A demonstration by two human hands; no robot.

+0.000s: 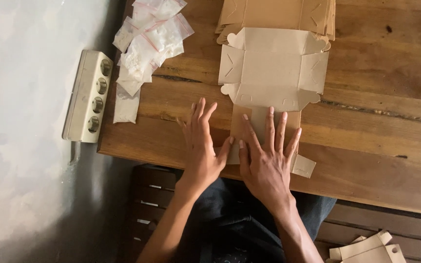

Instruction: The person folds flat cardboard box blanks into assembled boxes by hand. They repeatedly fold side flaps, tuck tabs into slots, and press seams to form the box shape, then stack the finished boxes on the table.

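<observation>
Flat box blank: an unfolded brown cardboard box blank [272,68] lies open on the wooden tabletop, its flaps spread at the corners.
Pressed piece: a second brown cardboard blank [264,127] lies just below it, under the right hand [267,165], with the left hand [203,151] beside it.
Stack: a pile of flat brown cardboard blanks [278,13] at the far edge.
Bags: small clear plastic zip bags of white powder [147,41], red-striped, heaped at the table's left end.
Floor: folded brown cardboard pieces [369,248], lower right.

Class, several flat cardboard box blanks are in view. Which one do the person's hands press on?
The unfolded blank nearest the table edge: both the left hand and right hand lie on its near flap. The stack behind is untouched.
</observation>
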